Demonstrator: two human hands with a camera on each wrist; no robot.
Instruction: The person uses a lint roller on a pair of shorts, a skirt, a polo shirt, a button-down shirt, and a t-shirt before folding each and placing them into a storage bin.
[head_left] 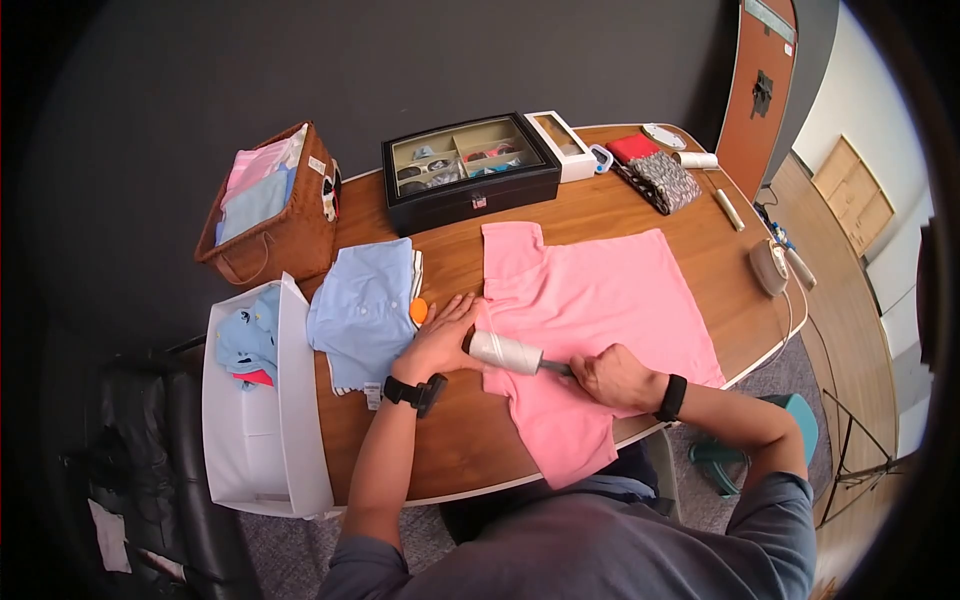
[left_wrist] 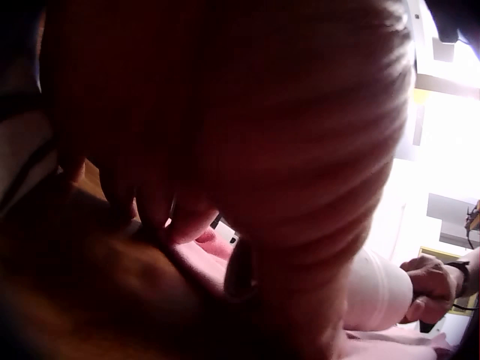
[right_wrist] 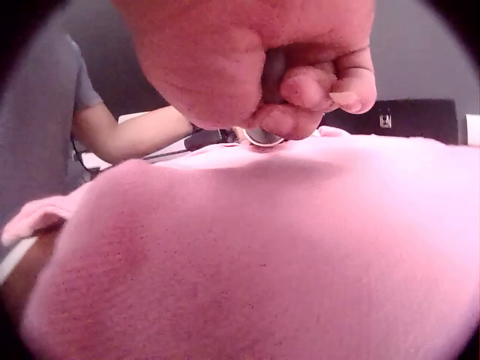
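A pink shirt [head_left: 610,290] lies spread over the right half of the table. My right hand [head_left: 617,378] grips the dark handle of a lint roller [head_left: 507,352], whose white roll lies over the shirt's left part. In the right wrist view, the fingers [right_wrist: 304,86] curl round that handle just above the pink cloth. My left hand [head_left: 447,335] rests with fingers extended at the shirt's left edge, beside the roll's far end. The left wrist view is dark, with the white roll [left_wrist: 379,289] beyond the hand. An orange round piece [head_left: 418,310] sits near the left fingertips.
Folded light-blue clothing [head_left: 365,290] lies left of my left hand. A white bin [head_left: 305,430] and a brown basket [head_left: 255,262] hold clothes. A black display case [head_left: 475,200] stands at the back. An iron [head_left: 768,267] with its cord stands at the right edge.
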